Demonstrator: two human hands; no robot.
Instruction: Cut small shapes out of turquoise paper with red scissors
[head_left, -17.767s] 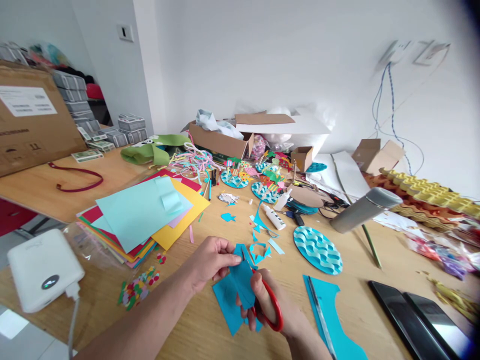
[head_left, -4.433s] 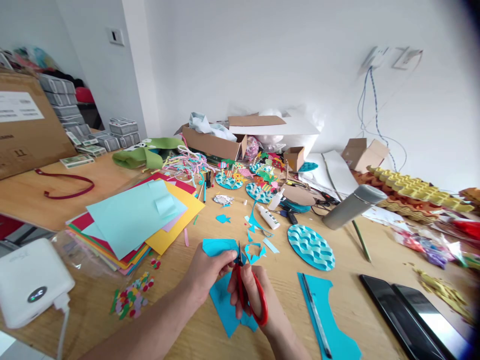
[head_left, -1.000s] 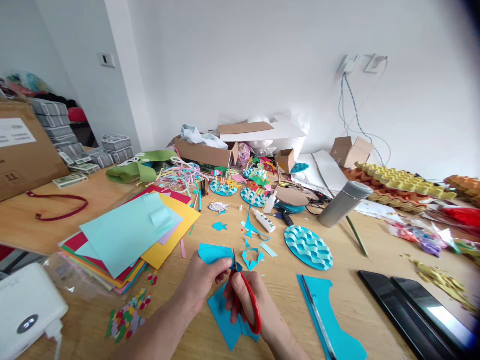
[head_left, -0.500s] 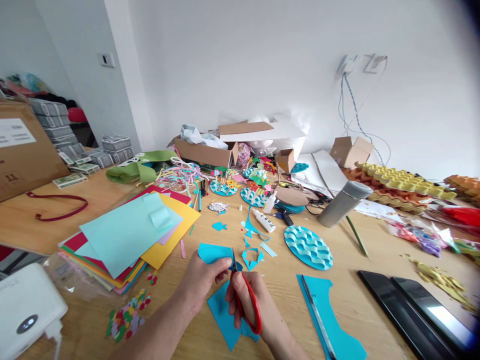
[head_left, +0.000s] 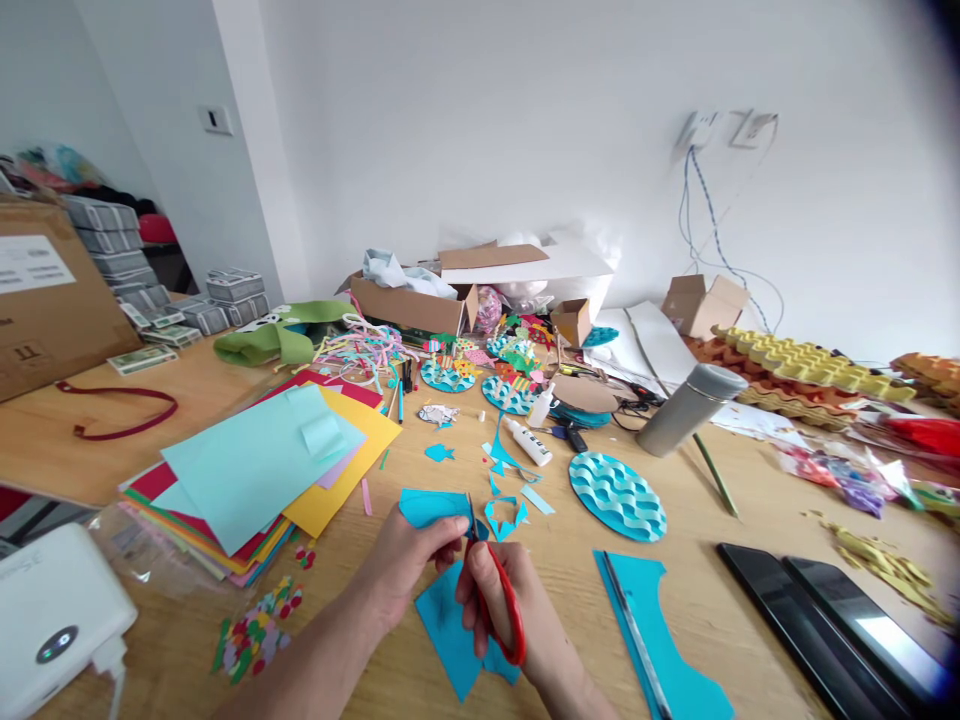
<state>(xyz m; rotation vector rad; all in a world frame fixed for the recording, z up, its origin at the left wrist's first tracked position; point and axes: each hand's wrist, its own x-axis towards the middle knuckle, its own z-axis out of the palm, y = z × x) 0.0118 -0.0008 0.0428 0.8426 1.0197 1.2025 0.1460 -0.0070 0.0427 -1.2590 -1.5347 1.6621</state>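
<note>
Between thumb and fingers, my left hand point(head_left: 412, 553) pinches a piece of blue paper point(head_left: 429, 504). My right hand point(head_left: 517, 590) is closed around the red handles of a pair of scissors point(head_left: 514, 618). The blades point away from me and meet the right part of the paper, by my left thumb. Under my hands lies another blue sheet point(head_left: 450, 610) on the table. Just beyond the blades is a jagged blue paper offcut point(head_left: 505, 518). A small blue paper fish point(head_left: 439, 453) rests farther off.
To the left are stacked coloured sheets point(head_left: 255, 470), paper dots point(head_left: 262, 625) and a white device point(head_left: 60, 620). At right lie a wavy-patterned blue oval point(head_left: 616, 497), a blue sheet with a pen point(head_left: 664, 640) and two black phones point(head_left: 840, 630). A grey flask point(head_left: 690, 410) and glue bottle point(head_left: 529, 443) stand beyond.
Both hands keep nearly the same place, with the paper and scissors still held. The scissor blades have shifted very slightly against the paper. The whole view has moved a little.
</note>
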